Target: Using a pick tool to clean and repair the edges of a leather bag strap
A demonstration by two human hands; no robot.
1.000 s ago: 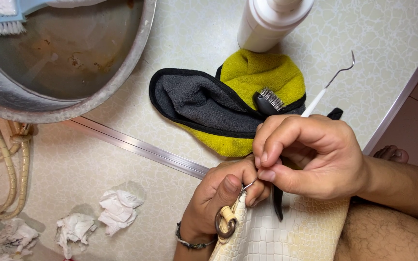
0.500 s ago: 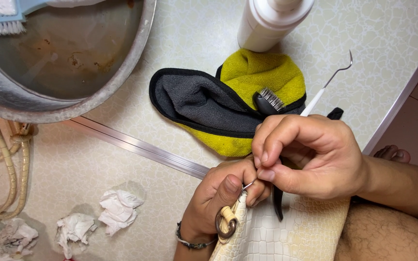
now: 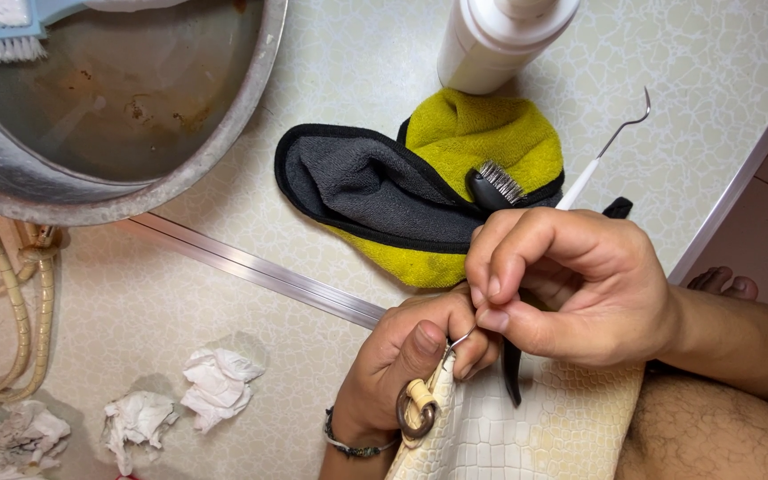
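Note:
My right hand [image 3: 571, 284] grips a thin white-handled metal pick [image 3: 611, 142] whose hooked upper end points up and right; its lower tip meets the edge of a cream crocodile-textured bag [image 3: 526, 427] resting on my leg. My left hand [image 3: 411, 360] pinches that bag's edge from below, thumb pressed beside the pick's tip, just above a brown ring with a wooden toggle [image 3: 418, 411]. A beaded bracelet is on my left wrist.
A yellow and grey cloth mitt [image 3: 420, 187] lies on the patterned floor with a small black brush [image 3: 491, 185] on it. A white bottle [image 3: 500, 36] stands behind. A metal basin [image 3: 126, 116] of brown water holds a scrub brush. Crumpled tissues [image 3: 215, 378] lie at left.

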